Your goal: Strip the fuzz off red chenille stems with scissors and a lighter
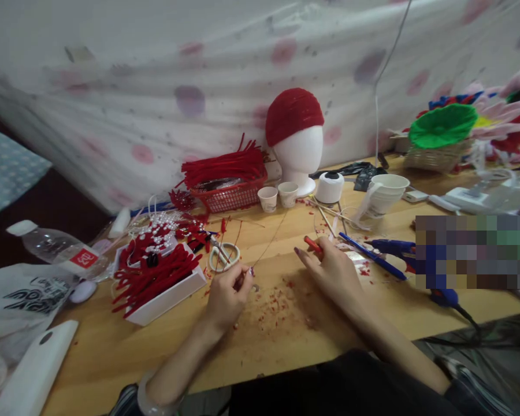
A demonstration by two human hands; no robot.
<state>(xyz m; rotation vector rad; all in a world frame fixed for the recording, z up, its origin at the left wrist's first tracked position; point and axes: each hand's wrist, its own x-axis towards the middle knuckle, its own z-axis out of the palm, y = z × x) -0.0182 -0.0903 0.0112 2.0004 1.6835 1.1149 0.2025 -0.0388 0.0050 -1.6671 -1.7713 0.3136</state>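
My left hand [229, 297] is closed in a pinch on a thin dark wire [271, 241], which slants up and away to the right over the table. To the right, my right hand [335, 271] hovers low over the wood with its fingers round a short orange-red object [313, 244]; its kind is hard to make out. Beyond my left hand lie scissors [224, 257] with white handles. A white box [167, 297] of red fuzzy stems [156, 277] stands to the left. Red scraps [275, 309] are scattered between my hands.
A red basket [231, 199] of red stems, two paper cups [267, 199] and a white foam head [301, 153] with a red cap stand behind. Left is a plastic bottle [65, 248]. Rightward lie a blue pen [372, 256], a blue glue gun [392, 247] and a cup [387, 193].
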